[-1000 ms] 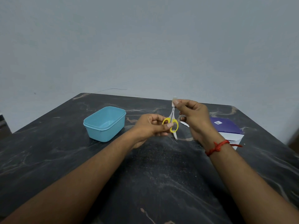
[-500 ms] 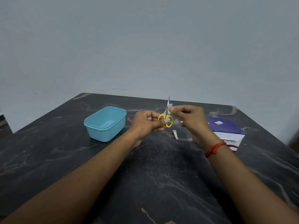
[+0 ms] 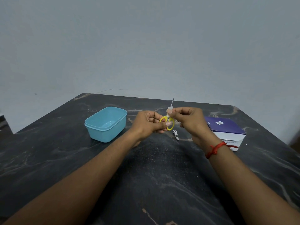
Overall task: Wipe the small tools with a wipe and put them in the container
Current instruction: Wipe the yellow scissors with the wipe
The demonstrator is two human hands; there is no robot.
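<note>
My left hand (image 3: pixel 148 123) grips the yellow handles of a small pair of scissors (image 3: pixel 167 123), held upright with the blade tip pointing up. My right hand (image 3: pixel 189 121) pinches a small white wipe (image 3: pixel 169 110) around the blades, just above the handles. A metal nail clipper (image 3: pixel 175 135) lies on the dark table below and between my hands. The light blue container (image 3: pixel 105 124) stands open to the left of my left hand, with nothing visible inside.
A purple and white box (image 3: pixel 225 129) sits on the dark marble table (image 3: pixel 154 176) to the right of my right hand. A red thread band is on my right wrist. A grey wall rises behind the table's far edge.
The scissors have been raised and turned more upright. My right hand with the wipe has slid down the blades toward the handles, baring the tip. The nail clipper has come into view.
</note>
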